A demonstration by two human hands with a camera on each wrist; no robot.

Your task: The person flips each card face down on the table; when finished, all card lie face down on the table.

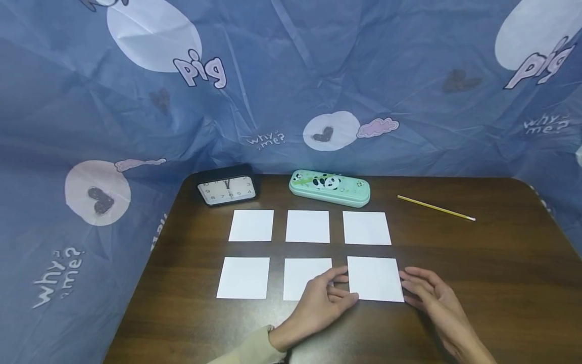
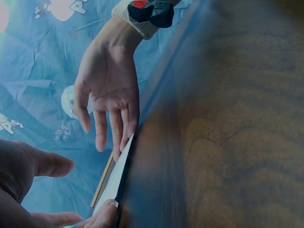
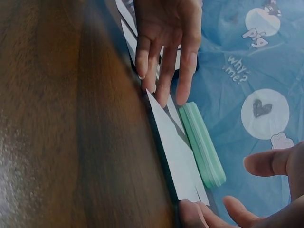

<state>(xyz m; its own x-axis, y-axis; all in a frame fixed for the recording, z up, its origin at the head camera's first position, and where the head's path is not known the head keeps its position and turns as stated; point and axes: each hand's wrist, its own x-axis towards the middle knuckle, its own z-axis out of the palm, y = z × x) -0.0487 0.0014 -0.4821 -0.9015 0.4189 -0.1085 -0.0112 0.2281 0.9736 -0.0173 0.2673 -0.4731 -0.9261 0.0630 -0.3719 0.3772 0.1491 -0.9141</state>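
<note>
Several white square cards lie in two rows on the brown table. At the lower right card, my left hand has its fingertips at the left edge and near corner, partly covering the lower middle card. My right hand is at the opposite edge, fingers loosely extended. Neither hand curls round the card. The right wrist view shows the card lying flat between the fingertips of both hands. In the left wrist view, the right hand reaches the card's far end with straight fingers.
Behind the cards stand a black-framed clock and a green panda pencil case. A yellow pencil lies at the right. The other cards include the lower left card and upper right card. A blue printed cloth hangs behind the table.
</note>
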